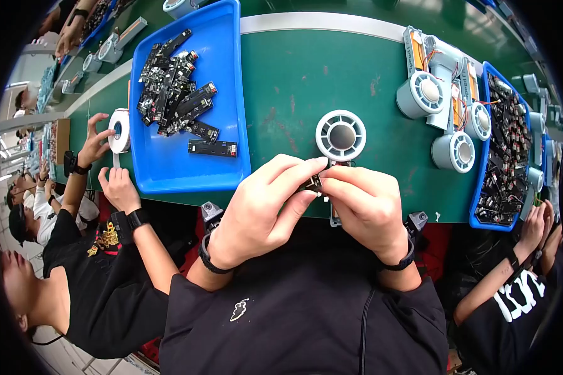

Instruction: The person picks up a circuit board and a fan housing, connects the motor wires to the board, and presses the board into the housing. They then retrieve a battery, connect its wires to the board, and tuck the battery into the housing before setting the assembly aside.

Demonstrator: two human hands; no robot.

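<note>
To the left of the pale handheld fan [341, 135], I have a blue tray [226, 69] holding a loose heap of black rectangular circuit modules [169, 87]; one flat module [213, 148] lies just below the pile. To the right of that fan, well apart, a second blue tray [480, 181] is packed far more densely with dark modules [505, 156]. Between the fan and this second tray, I see several similar fans [420, 94], with red wires showing among them.

The grip is closed on both sides: my left hand [266, 203] and right hand [369, 203] pinch a small dark component [311, 183] just below the fan's head. It looks black with paler bits, mostly hidden by fingers. The fan's vented ring and grey-brown centre face up above the green worktop [281, 69]; my hands cover most of its lower part.
</note>
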